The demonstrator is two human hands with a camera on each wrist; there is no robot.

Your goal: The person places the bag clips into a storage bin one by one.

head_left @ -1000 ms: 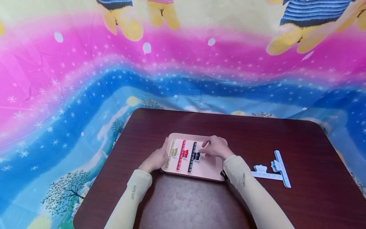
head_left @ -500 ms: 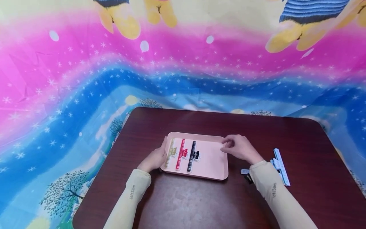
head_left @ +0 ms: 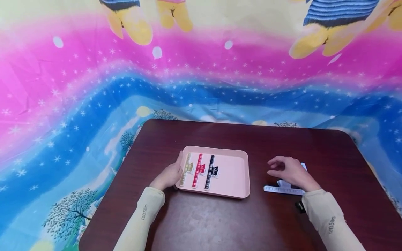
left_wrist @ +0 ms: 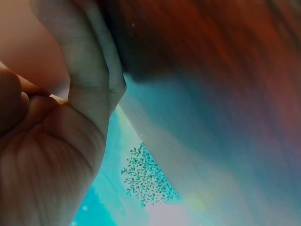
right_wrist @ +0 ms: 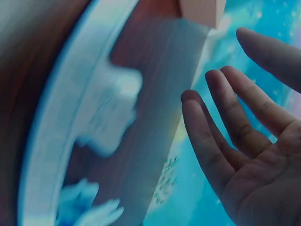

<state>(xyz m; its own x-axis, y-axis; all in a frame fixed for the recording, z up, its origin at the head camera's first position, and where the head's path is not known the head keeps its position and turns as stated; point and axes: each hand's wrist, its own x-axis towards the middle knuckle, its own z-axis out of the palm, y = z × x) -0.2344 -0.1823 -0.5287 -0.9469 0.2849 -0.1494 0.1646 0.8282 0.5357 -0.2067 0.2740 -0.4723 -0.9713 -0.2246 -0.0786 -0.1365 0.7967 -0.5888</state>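
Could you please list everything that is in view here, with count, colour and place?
Tray: one, pink, middle of the table, its left rim touched by the left hand.
Ruler clips in the tray: three, gold, red and black, side by side at its left.
Ruler clips on the table: light blue, partly hidden under the right hand; count unclear.
Table: one, dark brown.
Cloth: one, pink and blue, behind.
Left hand: rests on the tray.
Right hand: open, above the blue clips.

Table (head_left: 220, 223): dark wood-look top, smooth, semi-gloss w/ soft glare at near edge. Tray (head_left: 233, 181): pink plastic, matt, smooth. Ruler clips (head_left: 201, 170) in tray: plastic, printed marks. Backdrop sheet (head_left: 94, 87): thin printed cloth/plastic, creased, slight sheen. Sleeves (head_left: 144, 209): matt knit fabric.
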